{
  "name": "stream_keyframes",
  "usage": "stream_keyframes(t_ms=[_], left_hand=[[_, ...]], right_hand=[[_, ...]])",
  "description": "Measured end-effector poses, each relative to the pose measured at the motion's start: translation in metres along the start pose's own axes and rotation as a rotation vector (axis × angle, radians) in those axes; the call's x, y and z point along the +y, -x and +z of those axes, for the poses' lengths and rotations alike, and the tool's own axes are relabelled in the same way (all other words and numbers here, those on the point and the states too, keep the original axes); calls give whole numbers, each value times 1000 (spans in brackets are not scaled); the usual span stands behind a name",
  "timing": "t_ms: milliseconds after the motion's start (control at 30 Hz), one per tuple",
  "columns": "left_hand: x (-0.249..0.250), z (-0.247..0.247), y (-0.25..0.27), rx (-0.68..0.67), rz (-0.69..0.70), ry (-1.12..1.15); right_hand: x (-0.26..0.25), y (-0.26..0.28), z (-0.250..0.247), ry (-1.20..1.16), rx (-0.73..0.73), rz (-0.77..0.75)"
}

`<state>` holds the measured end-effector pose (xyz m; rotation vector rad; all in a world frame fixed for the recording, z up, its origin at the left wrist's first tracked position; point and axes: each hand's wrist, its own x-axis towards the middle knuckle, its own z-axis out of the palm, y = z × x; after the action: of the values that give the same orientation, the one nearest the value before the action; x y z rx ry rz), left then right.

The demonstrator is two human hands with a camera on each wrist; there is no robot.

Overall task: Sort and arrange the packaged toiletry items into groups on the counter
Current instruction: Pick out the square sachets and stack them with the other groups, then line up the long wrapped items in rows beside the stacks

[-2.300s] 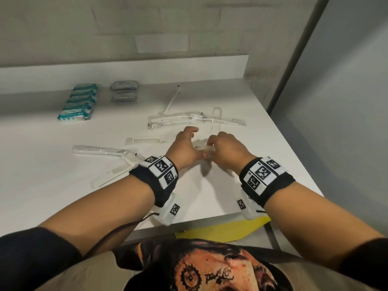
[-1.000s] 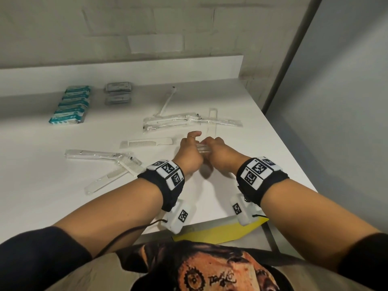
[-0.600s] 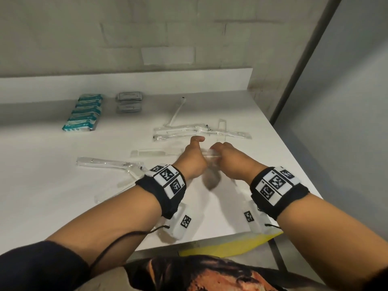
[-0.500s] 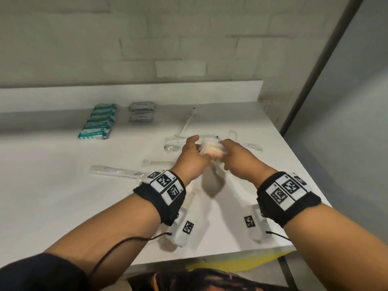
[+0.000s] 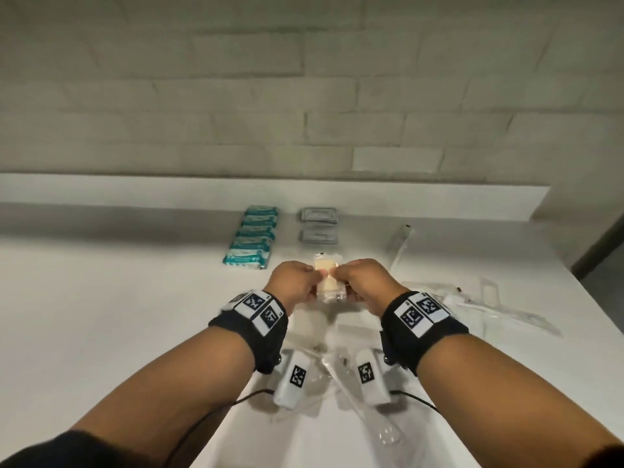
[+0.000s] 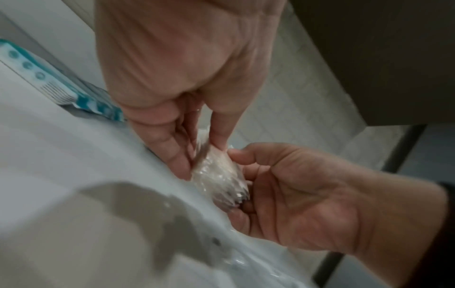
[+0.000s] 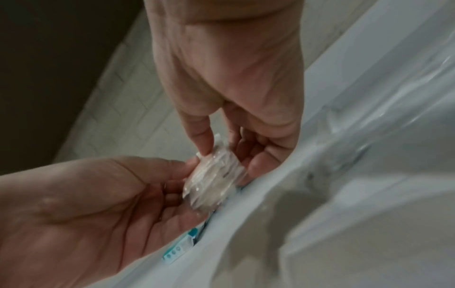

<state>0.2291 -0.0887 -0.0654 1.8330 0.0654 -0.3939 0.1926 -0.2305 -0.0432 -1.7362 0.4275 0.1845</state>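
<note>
Both hands hold one small stack of pale round items in clear wrap (image 5: 328,282) just above the white counter (image 5: 101,332). My left hand (image 5: 299,282) pinches its left side and my right hand (image 5: 363,282) pinches its right side. In the left wrist view the left fingers (image 6: 177,155) and thumb clamp the crinkled wrap (image 6: 216,173). The right wrist view shows the right thumb and fingers (image 7: 204,140) on the same pack (image 7: 211,179). A row of teal packets (image 5: 253,236) and a few stacked grey packets (image 5: 319,224) lie just beyond the hands.
Clear-wrapped long items (image 5: 496,305) lie scattered at the right, and more of them (image 5: 358,386) under my wrists near the front edge. One long wrapped item (image 5: 400,244) lies toward the back right. A low white backsplash (image 5: 135,187) and a brick wall close the back.
Both hands have lifted the clear-wrapped pack off the front of the counter and carried it back and left, close to the teal and grey packets. The head view has swung left.
</note>
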Motion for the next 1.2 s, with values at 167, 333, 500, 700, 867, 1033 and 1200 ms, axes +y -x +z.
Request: stream_keyframes(t_ms=[167, 333, 500, 700, 867, 1033, 1200], left_hand=[[-2, -22, -54, 16, -92, -68], [-3, -25, -82, 3, -145, -113], [8, -14, -72, 58, -162, -461], [14, -9, -72, -19, -89, -717], [0, -16, -82, -9, -134, -358], [4, -25, -69, 103, -67, -105], [18, -47, -18, -164, 112, -300]], right_hand=[[-3, -55, 35, -103, 34, 171], [-2, -88, 43, -20, 114, 194], [0, -100, 43, 218, 68, 142], [1, -100, 39, 263, 55, 137], [-3, -100, 44, 333, 67, 157], [-8, -95, 14, 471, 236, -10], [8, -75, -48, 1231, 103, 109]])
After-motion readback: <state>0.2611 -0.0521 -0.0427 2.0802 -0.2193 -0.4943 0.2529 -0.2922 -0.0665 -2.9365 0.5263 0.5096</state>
